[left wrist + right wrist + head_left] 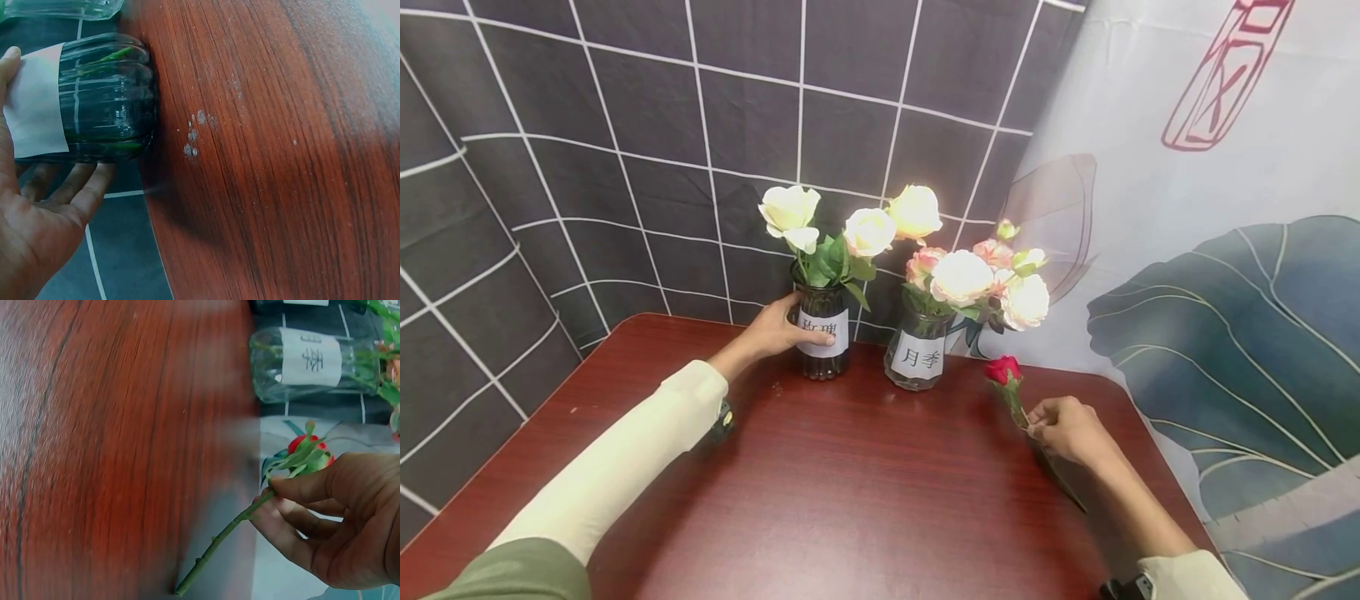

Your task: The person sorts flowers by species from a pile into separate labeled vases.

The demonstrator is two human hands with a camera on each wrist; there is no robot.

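Note:
My left hand (778,329) is around a dark glass vase (824,367), its thumb across the white label and its other fingers behind the glass. Cream roses (790,208) with green leaves stand in this vase. Between thumb and fingertips, my right hand (1071,429) pinches the green stem (215,545) of a single red rose (1003,368). The bloom points away from me, and the stem's cut end hangs toward the near right. A clear glass vase (917,379) with a white label stands between the two hands, holding pink and white flowers (962,279).
A red-brown wooden table (850,492) lies under everything. Behind it hangs a dark cloth with a white grid (647,108). To the right is a pale cloth printed with large blue-green leaves (1247,308). Small pale marks (192,134) spot the wood near the dark vase.

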